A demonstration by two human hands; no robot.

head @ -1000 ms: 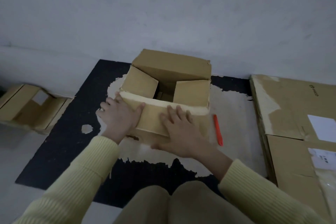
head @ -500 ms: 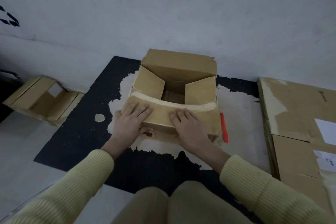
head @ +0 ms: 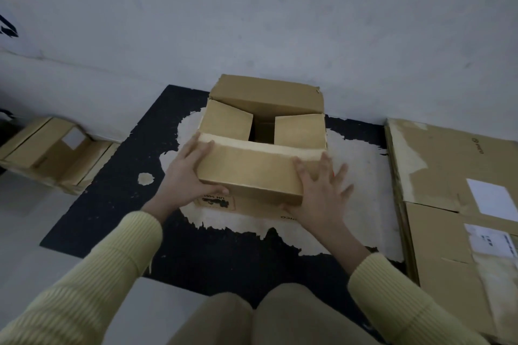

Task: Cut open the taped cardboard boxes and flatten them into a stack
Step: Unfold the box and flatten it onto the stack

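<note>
— Where's the cardboard box (head: 266,95)?
— In the middle of the black mat (head: 106,204) on the floor, its far side by the wall, top open. The two side flaps (head: 227,120) tip inward, and the near flap (head: 252,168) is folded out toward the person.
— And the hands?
— The left hand (head: 182,176) lies on the left end of that near flap, fingers straight, thumb stretched along its lower edge. The right hand (head: 319,196) lies flat on the right end, fingers spread.
— So is either grip closed?
— No, both are loose and flat against the cardboard, nothing clenched.
— Anything else around?
— Flattened cardboard (head: 448,165) with white labels lies on the floor to the right, just beside the mat. A smaller box (head: 47,148) sits well off to the left by the wall
</note>
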